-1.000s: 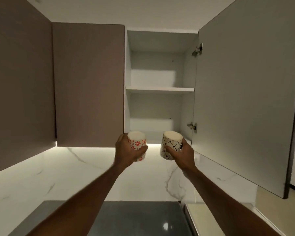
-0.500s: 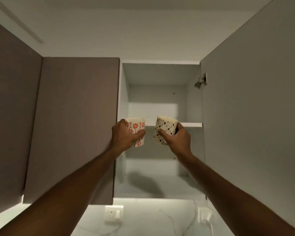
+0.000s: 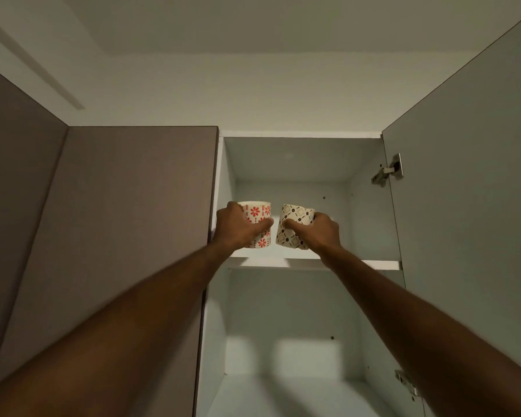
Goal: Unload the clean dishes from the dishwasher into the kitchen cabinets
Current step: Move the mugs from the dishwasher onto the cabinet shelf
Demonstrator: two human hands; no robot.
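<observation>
each grip was wrapped closed round a cup: the left hand (image 3: 238, 228) held the red-flowered cup (image 3: 257, 219), the right hand (image 3: 319, 233) the black-patterned cup (image 3: 294, 228), thumbs across the near sides. both cups were at the front of the upper shelf (image 3: 379, 264) of the open wall cabinet (image 3: 283, 164), just beside each other with a narrow gap between. the red-flowered cup stood about upright, its base at or just above the shelf; contact could not be told. the black-patterned cup leaned with its top toward the other cup, base close over the shelf. the shelf lay directly beneath both grips, so the coming move looked like a short lowering and, for the right cup, a righting before release. the cabinet door (image 3: 463, 206) stood open on the right, clear of the arm.
</observation>
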